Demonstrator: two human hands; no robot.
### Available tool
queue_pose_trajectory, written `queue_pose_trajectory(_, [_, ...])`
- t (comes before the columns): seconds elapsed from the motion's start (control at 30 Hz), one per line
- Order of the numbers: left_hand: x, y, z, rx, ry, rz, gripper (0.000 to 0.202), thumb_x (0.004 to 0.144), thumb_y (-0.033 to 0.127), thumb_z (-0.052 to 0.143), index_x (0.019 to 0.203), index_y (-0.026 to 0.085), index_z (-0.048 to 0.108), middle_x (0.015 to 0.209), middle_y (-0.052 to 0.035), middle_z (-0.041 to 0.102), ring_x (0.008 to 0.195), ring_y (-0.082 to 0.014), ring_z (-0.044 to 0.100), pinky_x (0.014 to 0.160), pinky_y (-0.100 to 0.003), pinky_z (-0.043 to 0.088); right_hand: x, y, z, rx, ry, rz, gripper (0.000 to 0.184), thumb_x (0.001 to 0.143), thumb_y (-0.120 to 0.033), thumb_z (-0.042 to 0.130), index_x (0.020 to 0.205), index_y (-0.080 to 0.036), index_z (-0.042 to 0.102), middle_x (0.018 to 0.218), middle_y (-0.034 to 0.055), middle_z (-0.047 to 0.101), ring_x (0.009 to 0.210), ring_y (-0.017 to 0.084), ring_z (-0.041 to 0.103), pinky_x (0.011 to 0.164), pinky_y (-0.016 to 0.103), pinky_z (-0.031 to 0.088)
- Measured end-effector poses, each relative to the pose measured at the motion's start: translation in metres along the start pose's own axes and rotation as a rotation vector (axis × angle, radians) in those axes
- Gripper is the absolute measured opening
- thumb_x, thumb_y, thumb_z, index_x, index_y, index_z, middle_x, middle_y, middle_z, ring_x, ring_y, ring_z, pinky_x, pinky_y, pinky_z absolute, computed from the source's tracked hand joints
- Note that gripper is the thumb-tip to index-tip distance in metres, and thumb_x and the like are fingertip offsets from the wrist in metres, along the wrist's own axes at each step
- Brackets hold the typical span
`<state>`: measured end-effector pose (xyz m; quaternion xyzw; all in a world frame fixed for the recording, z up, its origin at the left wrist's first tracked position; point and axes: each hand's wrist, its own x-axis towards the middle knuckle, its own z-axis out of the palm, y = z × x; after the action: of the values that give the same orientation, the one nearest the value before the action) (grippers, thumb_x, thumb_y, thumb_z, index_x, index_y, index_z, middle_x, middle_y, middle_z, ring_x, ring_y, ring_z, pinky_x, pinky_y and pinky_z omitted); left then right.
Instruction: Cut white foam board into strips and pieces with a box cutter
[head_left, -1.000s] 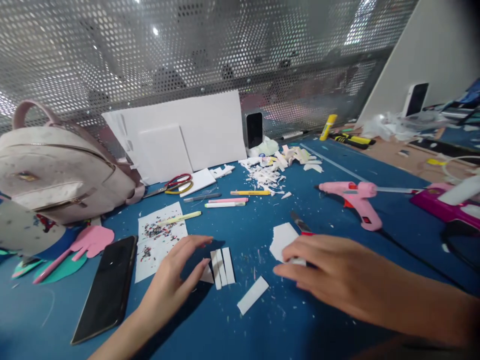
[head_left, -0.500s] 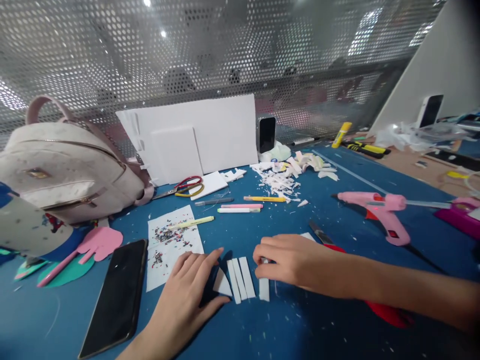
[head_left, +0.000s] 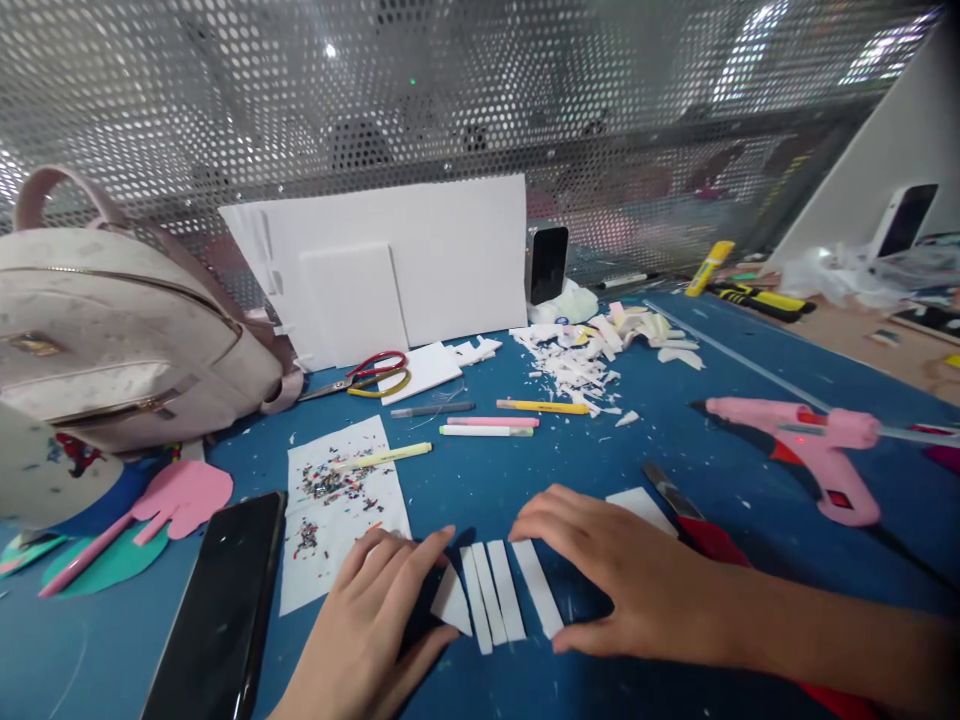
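My right hand spans a white foam-like strip, index finger at its far end and thumb at its near end. Left of it, several narrow white strips lie side by side on the blue table. My left hand rests with thumb and index finger spread around a white triangular piece; the thumb is at its lower edge. Part of that piece is hidden by the hand. Another white piece lies beyond my right hand, beside a red-handled knife-like tool.
A pink glue gun lies at right. At left are a black phone and a paper with dark crumbs. Scissors, several pens and white scraps lie farther back. A white board leans behind.
My right hand has opened out from a closed grasp over a strip, now holding it at its two ends, slightly tilted. My left hand stays by the triangular piece. The view has shifted a little.
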<state>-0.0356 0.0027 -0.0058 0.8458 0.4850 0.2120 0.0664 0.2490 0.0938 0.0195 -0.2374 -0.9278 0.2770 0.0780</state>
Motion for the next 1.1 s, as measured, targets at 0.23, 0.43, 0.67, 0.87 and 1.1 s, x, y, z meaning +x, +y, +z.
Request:
queue_pose_trajectory(0.23, [0.003,0.002,-0.001,-0.015,0.023,0.007,0.051,0.102,0.032,0.050,0.150,0.024,0.036,0.117,-0.0074,0.070,0.106,-0.0251,0.063,0.103,-0.045,0.047,0.002,0.000,0.008,-0.044,0.053,-0.050,0.068,0.083,-0.045,0.077,0.135,-0.012,0.050,0.130,0.0171,0.057,0.115,0.032,0.051,0.097,0.048,0.045])
queue_pose_trajectory(0.43, [0.004,0.000,-0.001,0.011,0.001,0.021,0.053,0.100,0.026,0.052,0.151,0.022,0.035,0.120,-0.0050,0.069,0.109,-0.0232,0.061,0.105,-0.042,0.045,0.006,-0.003,0.008,-0.043,0.051,-0.061,0.070,0.081,-0.048,0.079,0.133,-0.010,0.051,0.127,0.0158,0.058,0.112,0.031,0.051,0.094,0.045,0.045])
queue_pose_trajectory(0.67, [0.007,0.000,-0.001,0.024,-0.014,0.059,0.058,0.098,0.024,0.055,0.151,0.021,0.033,0.120,-0.0060,0.070,0.108,-0.0237,0.063,0.102,-0.041,0.048,0.011,-0.008,0.005,-0.053,0.038,-0.041,0.066,0.078,-0.043,0.083,0.129,-0.012,0.054,0.122,0.0136,0.060,0.107,0.029,0.052,0.087,0.041,0.046])
queue_pose_trajectory(0.87, [0.006,0.000,0.000,0.016,-0.018,0.051,0.058,0.099,0.024,0.054,0.152,0.022,0.032,0.121,-0.0053,0.069,0.110,-0.0240,0.061,0.103,-0.042,0.046,0.010,-0.006,0.003,-0.016,0.032,-0.052,0.066,0.079,-0.040,0.083,0.131,-0.014,0.053,0.122,0.0124,0.059,0.108,0.028,0.052,0.089,0.041,0.045])
queue_pose_trajectory(1.1, [0.006,0.000,0.000,0.028,-0.015,0.059,0.055,0.099,0.024,0.054,0.151,0.021,0.034,0.121,-0.0043,0.069,0.111,-0.0228,0.061,0.106,-0.040,0.042,0.010,-0.004,0.005,-0.007,0.035,-0.062,0.067,0.079,-0.041,0.082,0.133,-0.014,0.053,0.125,0.0129,0.059,0.110,0.029,0.052,0.093,0.043,0.045])
